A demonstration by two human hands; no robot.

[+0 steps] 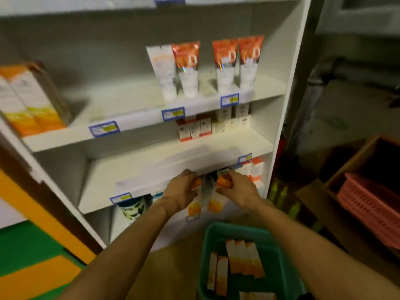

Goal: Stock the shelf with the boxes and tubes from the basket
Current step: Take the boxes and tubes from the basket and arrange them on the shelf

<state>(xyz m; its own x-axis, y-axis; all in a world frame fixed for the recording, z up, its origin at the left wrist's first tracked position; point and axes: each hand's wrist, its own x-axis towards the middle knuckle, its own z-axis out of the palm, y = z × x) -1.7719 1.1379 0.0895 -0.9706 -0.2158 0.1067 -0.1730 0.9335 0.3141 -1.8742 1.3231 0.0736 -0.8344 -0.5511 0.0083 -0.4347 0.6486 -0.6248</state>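
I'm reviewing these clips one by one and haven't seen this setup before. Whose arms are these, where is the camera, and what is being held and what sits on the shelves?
There is no machine here: a person wears one wide-angle camera on the head, so you look down along their bare arms. The left hand and the right hand each grip an orange-capped tube in front of a lower level of the white shelf unit. Below them sits a green basket that holds several white-and-orange boxes. Higher up stand four upright tubes, with tall orange-and-white boxes at the far left. The level below carries small cartons. The picture is blurred, so no labels can be read.
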